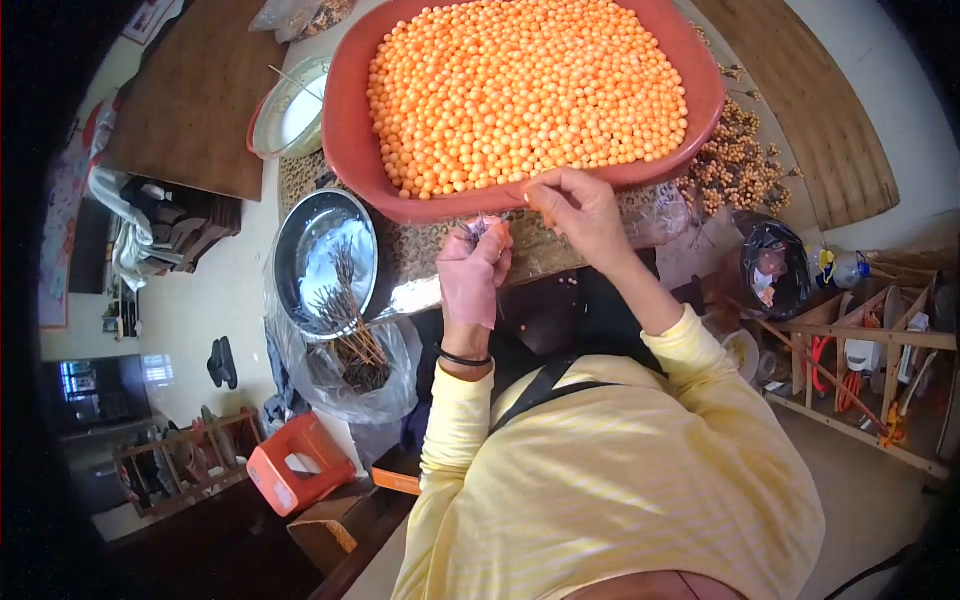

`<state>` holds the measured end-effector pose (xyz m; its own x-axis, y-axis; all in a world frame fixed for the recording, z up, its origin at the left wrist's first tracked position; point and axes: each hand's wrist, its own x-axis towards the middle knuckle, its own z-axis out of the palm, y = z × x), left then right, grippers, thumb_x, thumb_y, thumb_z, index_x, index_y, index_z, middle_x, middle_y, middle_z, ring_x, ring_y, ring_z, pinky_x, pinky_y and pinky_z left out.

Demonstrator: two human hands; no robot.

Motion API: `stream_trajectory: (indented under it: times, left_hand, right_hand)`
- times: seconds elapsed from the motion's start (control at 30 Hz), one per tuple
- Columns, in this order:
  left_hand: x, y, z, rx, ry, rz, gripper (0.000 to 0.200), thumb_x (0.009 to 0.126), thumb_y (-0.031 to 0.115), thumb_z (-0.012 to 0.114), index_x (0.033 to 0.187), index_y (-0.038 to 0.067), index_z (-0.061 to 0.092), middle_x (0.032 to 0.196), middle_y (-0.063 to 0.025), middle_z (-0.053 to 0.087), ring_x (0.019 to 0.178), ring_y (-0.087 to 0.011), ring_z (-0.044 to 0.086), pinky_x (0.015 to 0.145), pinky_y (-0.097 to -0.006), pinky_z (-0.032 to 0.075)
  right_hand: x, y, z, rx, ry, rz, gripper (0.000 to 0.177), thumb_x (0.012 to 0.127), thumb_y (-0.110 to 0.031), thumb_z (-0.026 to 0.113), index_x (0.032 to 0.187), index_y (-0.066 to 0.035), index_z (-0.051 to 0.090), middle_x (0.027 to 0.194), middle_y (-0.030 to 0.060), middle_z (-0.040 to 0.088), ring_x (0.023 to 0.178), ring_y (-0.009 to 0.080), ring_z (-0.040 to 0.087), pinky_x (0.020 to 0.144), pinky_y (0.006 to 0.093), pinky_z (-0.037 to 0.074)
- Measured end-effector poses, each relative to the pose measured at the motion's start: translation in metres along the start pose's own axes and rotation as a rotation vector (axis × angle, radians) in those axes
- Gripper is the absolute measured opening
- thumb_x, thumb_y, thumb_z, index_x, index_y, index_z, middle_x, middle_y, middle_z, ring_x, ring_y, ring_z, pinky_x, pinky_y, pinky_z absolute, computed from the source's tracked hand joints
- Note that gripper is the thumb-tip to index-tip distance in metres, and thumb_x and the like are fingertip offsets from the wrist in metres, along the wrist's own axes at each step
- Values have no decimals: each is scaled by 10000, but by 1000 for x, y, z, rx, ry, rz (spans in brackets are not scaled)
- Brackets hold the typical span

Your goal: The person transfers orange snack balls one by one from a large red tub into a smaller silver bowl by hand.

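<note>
A wide red tub (345,140) full of small orange balls (530,95) stands on the table before me. Just below its near rim, my left hand (472,275), partly covered in pink material, is closed around a small bunch of thin dark stems (468,232). Something orange shows by its thumb tip. My right hand (585,215) is at the tub's near rim, thumb and forefinger pinched together. Whatever lies between those fingertips is too small to make out.
A dark basin (290,260) and a plastic bag (400,385) hold brown twigs at left. Behind is a bowl of white liquid (300,115). Stems with orange balls (740,160) lie at right, near a black-lined bin (775,270). An orange stool (300,465) stands lower left.
</note>
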<state>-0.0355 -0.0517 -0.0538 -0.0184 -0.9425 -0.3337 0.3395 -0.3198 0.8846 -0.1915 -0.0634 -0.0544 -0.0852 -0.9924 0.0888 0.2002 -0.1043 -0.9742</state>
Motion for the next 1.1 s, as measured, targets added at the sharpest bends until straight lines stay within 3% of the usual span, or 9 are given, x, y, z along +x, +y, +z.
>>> stream_trajectory:
  times: [0.23, 0.53, 0.87, 1.1]
  left_hand:
    - [0, -1, 3, 95, 27, -5, 121, 870, 106, 631, 983, 85, 593, 741, -26, 592, 517, -54, 465, 432, -138, 289]
    - [1, 1, 5, 4, 59, -6, 108, 868, 98, 625, 966, 59, 606, 715, -30, 586, 500, -48, 447, 425, -142, 298]
    - [2, 0, 6, -18, 65, 7, 97, 874, 103, 620, 951, 48, 601, 693, -29, 573, 507, -50, 452, 434, -142, 304]
    - [2, 0, 8, 9, 95, 29, 85, 877, 107, 610, 937, 51, 592, 681, -18, 560, 504, -46, 437, 434, -144, 294]
  right_hand:
    - [-6, 16, 8, 11, -29, -16, 84, 881, -87, 617, 896, -19, 663, 717, -16, 584, 591, 57, 452, 547, 175, 367]
    - [-2, 24, -2, -127, -152, -55, 114, 899, -121, 608, 920, -24, 664, 755, 9, 615, 569, 52, 483, 496, 164, 366]
    - [-9, 12, 11, 3, -30, 58, 93, 876, -85, 610, 871, -12, 668, 708, -2, 615, 565, 68, 484, 526, 193, 397]
    - [-10, 22, 15, -99, 3, -29, 81, 865, -71, 617, 866, -11, 671, 694, -1, 620, 560, 74, 490, 524, 196, 401]
